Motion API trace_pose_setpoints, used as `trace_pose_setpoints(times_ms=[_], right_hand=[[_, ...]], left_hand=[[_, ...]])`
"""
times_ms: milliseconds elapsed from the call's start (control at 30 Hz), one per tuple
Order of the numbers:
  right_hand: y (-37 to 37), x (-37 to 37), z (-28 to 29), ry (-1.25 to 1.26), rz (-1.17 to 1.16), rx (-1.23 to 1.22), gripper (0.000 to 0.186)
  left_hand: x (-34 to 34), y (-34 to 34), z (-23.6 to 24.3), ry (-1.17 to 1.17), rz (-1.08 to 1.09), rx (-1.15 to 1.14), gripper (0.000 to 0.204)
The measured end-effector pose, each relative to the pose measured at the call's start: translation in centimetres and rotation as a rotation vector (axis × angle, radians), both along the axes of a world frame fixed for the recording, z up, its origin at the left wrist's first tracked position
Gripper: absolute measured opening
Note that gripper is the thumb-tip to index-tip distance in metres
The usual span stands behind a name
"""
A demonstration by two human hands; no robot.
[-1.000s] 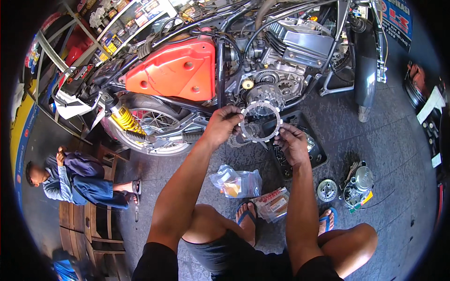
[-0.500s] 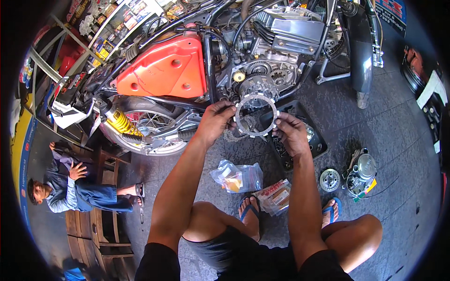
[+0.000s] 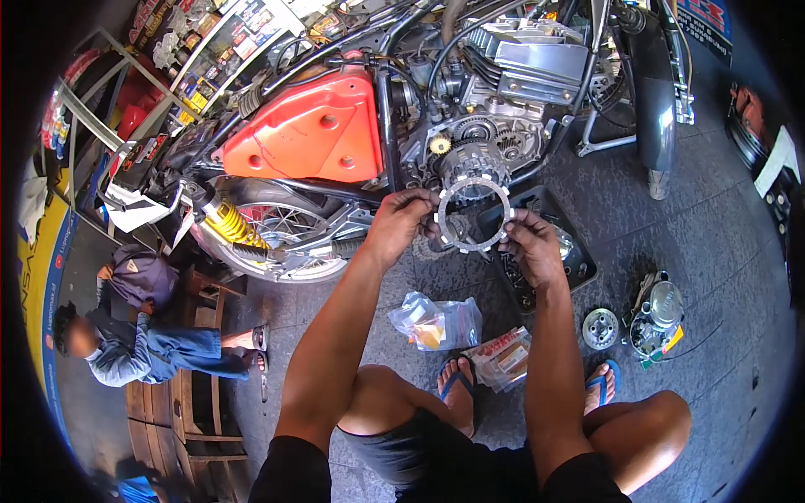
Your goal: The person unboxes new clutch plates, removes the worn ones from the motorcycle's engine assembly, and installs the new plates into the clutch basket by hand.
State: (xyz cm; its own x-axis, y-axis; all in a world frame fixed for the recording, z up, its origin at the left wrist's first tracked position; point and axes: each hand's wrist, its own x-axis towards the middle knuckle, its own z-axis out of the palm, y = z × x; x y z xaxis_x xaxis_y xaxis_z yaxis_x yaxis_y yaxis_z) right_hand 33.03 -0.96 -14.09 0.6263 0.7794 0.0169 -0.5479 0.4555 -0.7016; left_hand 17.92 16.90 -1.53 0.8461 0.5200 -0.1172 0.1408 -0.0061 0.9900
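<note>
A ring-shaped clutch plate (image 3: pixel 478 246) with small tabs around its rim is held up between my two hands. My left hand (image 3: pixel 397 225) pinches its left side, and the right side is gripped by the fingers of my right hand (image 3: pixel 537 247). Just beyond the ring is the clutch basket (image 3: pixel 466 161) in the motorcycle's opened engine (image 3: pixel 524 126), with gears exposed around it; the ring overlaps its lower part in view. A small brass-coloured gear (image 3: pixel 439 145) sits to the left of the basket.
Below the engine lies a black tray (image 3: pixel 587 281) with small parts. On the floor are plastic bags (image 3: pixel 436 321), a packet (image 3: pixel 503 359), a round metal clutch part (image 3: pixel 600 329) and an engine cover (image 3: pixel 658 310). Left, a person (image 3: pixel 126 344) sits on a wooden bench (image 3: pixel 151 402).
The whole view has shifted slightly, with the scene moving right and down. My grip on the clutch plate looks the same. The seated person's raised hand has come down beside a dark bag.
</note>
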Motion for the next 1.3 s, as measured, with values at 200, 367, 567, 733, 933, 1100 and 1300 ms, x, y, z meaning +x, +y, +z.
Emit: trace_pose_setpoints(times_ms=[200, 367, 567, 733, 933, 1100, 1300], right_hand=[[0.0, -0.3, 0.5, -0.046, 0.023, 0.005, 0.025], [-0.2, -0.4, 0.5, -0.093, 0.04, -0.018, 0.027], [0.5, -1.0, -0.9, 0.042, 0.058, 0.028, 0.031], [0.3, -1.4, -1.1, 0.045, 0.03, -0.025, 0.031], [-0.2, 0.0, -1.0, -0.192, -0.032, -0.182, 0.021], [0.7, 0.2, -1.5, -0.08, -0.071, -0.095, 0.017], [2.5, 0.8, -2.3, 0.124, -0.127, 0.015, 0.015]], left_hand=[[-0.5, 0.6, -0.1, 0.013, -0.032, 0.063, 0.023], [0.2, -1.2, 0.5, 0.026, -0.058, 0.221, 0.03], [0.4, -0.7, -1.3, 0.129, -0.139, 0.292, 0.028], [0.9, -1.0, -1.0, 0.214, -0.102, 0.447, 0.027], [1.6, -1.9, -1.0, 0.294, -0.104, 0.606, 0.03], [3.1, -2.3, -1.4, 0.099, 0.076, 0.678, 0.026], [4.3, -0.5, -3.4, 0.011, 0.271, 0.561, 0.014]])
